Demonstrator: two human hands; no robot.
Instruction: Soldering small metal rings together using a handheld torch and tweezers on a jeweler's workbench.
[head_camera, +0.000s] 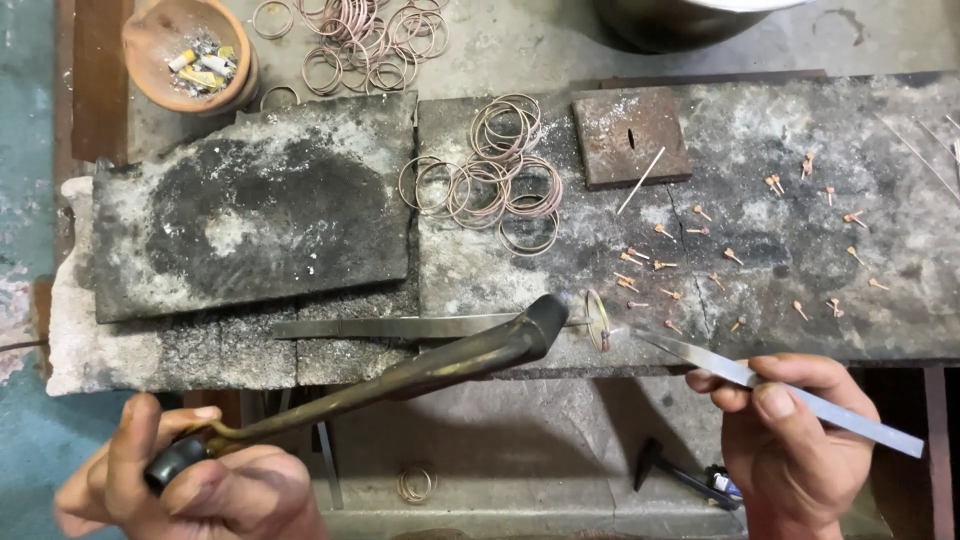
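We've got the left hand (190, 485) gripping the torch (400, 375), right hand (800, 440) pinching tweezers (770, 385) at the ring (597, 320) centre frame — overheat risks melting it, a slip knocks it off the slab (760, 250).

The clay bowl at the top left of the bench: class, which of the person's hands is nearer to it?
Left. The left hand sits at the bottom left, directly below the round clay bowl; the right hand is at the bottom right, far across the bench.
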